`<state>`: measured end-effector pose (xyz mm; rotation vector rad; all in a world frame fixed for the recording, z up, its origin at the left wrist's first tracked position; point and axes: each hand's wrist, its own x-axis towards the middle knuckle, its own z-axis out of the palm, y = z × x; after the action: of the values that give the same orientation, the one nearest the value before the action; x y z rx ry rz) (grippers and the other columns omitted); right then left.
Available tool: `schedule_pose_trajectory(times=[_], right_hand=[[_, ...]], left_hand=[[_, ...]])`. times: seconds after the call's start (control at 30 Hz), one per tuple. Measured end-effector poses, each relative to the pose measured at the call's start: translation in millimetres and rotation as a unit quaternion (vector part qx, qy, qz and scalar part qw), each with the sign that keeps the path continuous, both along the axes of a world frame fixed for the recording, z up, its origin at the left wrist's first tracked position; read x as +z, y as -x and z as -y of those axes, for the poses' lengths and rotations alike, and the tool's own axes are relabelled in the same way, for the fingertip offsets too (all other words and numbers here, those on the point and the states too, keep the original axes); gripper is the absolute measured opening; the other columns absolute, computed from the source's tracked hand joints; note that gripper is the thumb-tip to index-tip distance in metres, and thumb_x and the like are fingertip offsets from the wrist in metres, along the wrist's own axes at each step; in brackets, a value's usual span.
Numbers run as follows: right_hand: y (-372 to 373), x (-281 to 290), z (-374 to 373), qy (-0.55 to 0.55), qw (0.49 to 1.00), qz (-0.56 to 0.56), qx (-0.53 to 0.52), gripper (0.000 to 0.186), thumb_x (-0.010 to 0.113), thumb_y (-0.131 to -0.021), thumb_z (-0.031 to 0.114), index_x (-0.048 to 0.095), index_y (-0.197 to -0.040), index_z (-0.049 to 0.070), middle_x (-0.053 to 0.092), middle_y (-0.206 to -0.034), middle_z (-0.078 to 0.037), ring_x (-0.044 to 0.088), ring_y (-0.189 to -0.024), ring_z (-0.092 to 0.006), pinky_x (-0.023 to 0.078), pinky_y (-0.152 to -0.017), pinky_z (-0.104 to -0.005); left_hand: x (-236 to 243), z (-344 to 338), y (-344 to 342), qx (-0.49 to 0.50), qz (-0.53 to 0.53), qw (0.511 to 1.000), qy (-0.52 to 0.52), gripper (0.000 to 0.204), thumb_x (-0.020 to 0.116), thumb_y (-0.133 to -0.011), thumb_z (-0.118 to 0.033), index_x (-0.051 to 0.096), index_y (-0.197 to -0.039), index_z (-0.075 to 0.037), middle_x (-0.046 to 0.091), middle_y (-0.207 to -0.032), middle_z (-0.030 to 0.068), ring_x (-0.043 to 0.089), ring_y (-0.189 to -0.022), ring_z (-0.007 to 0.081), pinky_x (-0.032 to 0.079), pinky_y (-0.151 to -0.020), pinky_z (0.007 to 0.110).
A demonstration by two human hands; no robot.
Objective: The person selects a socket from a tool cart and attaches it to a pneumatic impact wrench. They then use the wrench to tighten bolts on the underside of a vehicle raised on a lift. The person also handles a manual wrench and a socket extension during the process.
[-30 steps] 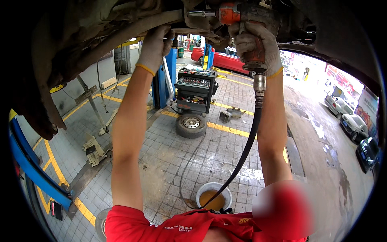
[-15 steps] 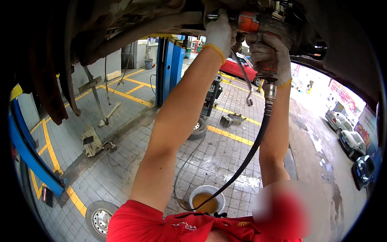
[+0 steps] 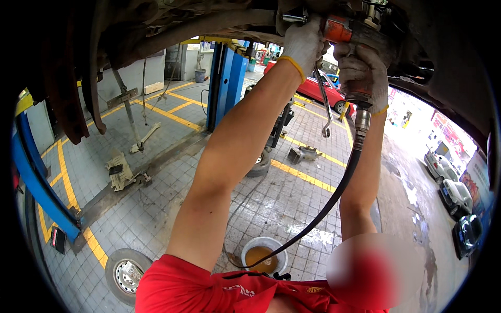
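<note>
My right hand (image 3: 364, 70), in a white glove with a yellow cuff, grips the handle of a worn orange-and-grey air impact wrench (image 3: 338, 29) under a raised car. A black air hose (image 3: 334, 195) runs down from the handle. My left hand (image 3: 303, 44), gloved alike, is closed at the front of the tool, around the shaft behind a shiny socket (image 3: 294, 19). Its fingertips are partly hidden. A metal spanner (image 3: 323, 99) hangs just below the left hand; whether those fingers also hold it, I cannot tell. The socket's far end meets the dark underbody, where the fastener is hidden.
Blue lift posts (image 3: 225, 86) stand at the left and behind. On the tiled floor are a bucket of brownish liquid (image 3: 245, 249), a wheel (image 3: 125, 276), a pale removed part (image 3: 121, 172) and a grey metal part (image 3: 304, 154). A red car (image 3: 334, 94) is parked beyond.
Both hands and the impact wrench appear farther right, as does the lift post behind, so the view has shifted too. My left thumb no longer shows across the shaft. Both grips stay closed.
</note>
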<state>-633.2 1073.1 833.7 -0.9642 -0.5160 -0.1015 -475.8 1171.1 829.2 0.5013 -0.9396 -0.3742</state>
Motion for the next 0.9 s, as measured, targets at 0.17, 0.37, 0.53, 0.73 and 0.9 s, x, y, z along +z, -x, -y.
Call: schedule_pose_trajectory(times=[0.17, 0.37, 0.53, 0.73, 0.9], right_hand=[[-0.8, -1.6, -0.3, 0.002, 1.000, 0.008, -0.001, 0.046, 0.055, -0.105, 0.010, 0.039, -0.143, -0.010, 0.058, -0.110, -0.011, 0.046, -0.064, -0.0032, 0.044, -0.055, -0.0211], [-0.1, 2.9, -2.4, 0.000, 1.000, -0.003, -0.017, 0.044, 0.055, -0.106, 0.010, 0.040, -0.143, -0.010, 0.058, -0.110, -0.013, 0.044, -0.062, -0.0033, 0.042, -0.054, -0.0205], [7.9, 4.0, 3.6, 0.013, 0.999, 0.000, -0.033, 0.046, 0.054, -0.106, 0.010, 0.037, -0.144, -0.009, 0.057, -0.109, -0.012, 0.044, -0.062, -0.0037, 0.043, -0.054, -0.0206], [20.0, 3.1, 5.2, 0.019, 0.999, 0.018, -0.031, 0.046, 0.055, -0.107, 0.012, 0.037, -0.144, -0.009, 0.056, -0.112, -0.010, 0.045, -0.062, -0.0037, 0.044, -0.053, -0.0211], [12.9, -1.8, 5.3, -0.006, 1.000, 0.006, -0.009, 0.046, 0.055, -0.107, 0.014, 0.037, -0.144, -0.007, 0.056, -0.112, -0.010, 0.046, -0.063, -0.0037, 0.045, -0.054, -0.0209]], left_hand=[[-3.4, 3.5, -1.4, -0.056, -0.007, 0.998, 0.016, 0.051, 0.055, -0.102, -0.056, 0.048, -0.072, -0.015, 0.045, -0.054, 0.0006, 0.042, -0.040, 0.0148, 0.031, -0.040, 0.033], [0.2, 2.8, -2.7, -0.070, -0.004, 0.997, 0.027, 0.049, 0.052, -0.103, -0.053, 0.049, -0.073, -0.016, 0.043, -0.053, 0.0005, 0.039, -0.039, 0.0159, 0.030, -0.040, 0.033], [-4.7, 0.6, 5.6, -0.078, 0.040, 0.995, 0.054, 0.034, 0.062, -0.102, -0.042, 0.058, -0.085, -0.013, 0.052, -0.066, -0.0005, 0.046, -0.049, 0.0108, 0.032, -0.044, 0.029], [-3.9, -6.8, 22.4, -0.110, 0.023, 0.992, 0.061, 0.033, 0.069, -0.102, -0.038, 0.060, -0.083, -0.012, 0.055, -0.067, -0.0019, 0.047, -0.049, 0.0079, 0.032, -0.043, 0.026], [-4.9, 10.2, 3.2, 0.025, 0.050, 0.998, 0.012, 0.063, 0.039, -0.104, -0.068, 0.053, -0.100, -0.007, 0.054, -0.060, 0.0039, 0.045, -0.041, 0.0162, 0.030, -0.042, 0.030]])
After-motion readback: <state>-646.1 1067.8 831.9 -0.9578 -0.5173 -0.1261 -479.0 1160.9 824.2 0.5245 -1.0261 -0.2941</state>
